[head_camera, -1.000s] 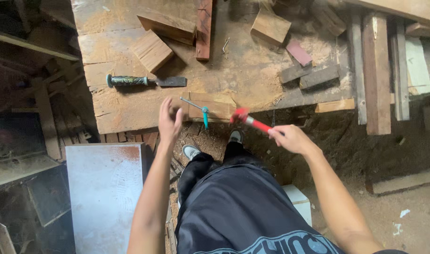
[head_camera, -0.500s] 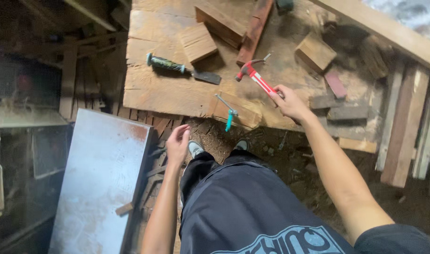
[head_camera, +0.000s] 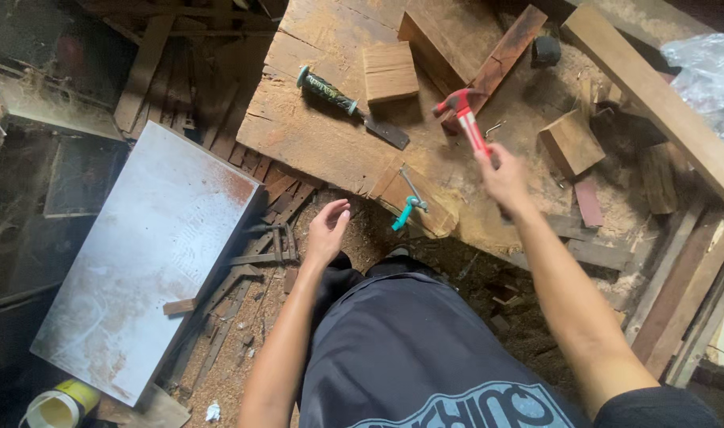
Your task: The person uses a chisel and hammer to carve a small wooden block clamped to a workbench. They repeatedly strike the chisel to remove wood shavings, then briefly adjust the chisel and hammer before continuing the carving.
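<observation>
The hammer [head_camera: 462,117] was in the right hand [head_camera: 503,176], its red shaft running up and away from the fist to the red head, which hung over the worn board [head_camera: 314,135] close to the end of a reddish plank [head_camera: 504,55]. The right hand was closed around the low end of the shaft; it showed blurred, so the exact grip could not be told. By the look of it the step in hand was a hammer stroke or the carrying of the hammer over the board, and the next move seemed to call for a steady aim and something held firm under the head.

Just beside that hand, on the far side, lay a small bent piece of metal [head_camera: 495,127]. To its right sat a wood block [head_camera: 569,143], near but apart. To its left, between the two hands, a teal-handled tool [head_camera: 408,208] lay at the board's near edge.

The left hand [head_camera: 328,230] hung free below that edge, fingers loosely spread, holding nothing and touching nothing. Beyond it on the board lay a chisel [head_camera: 351,108] with a dark green handle, and past that a square block [head_camera: 390,71]. Off to that hand's left a pale rusty metal sheet [head_camera: 140,254] lay on the sawdust floor, well apart from the hammer.
</observation>
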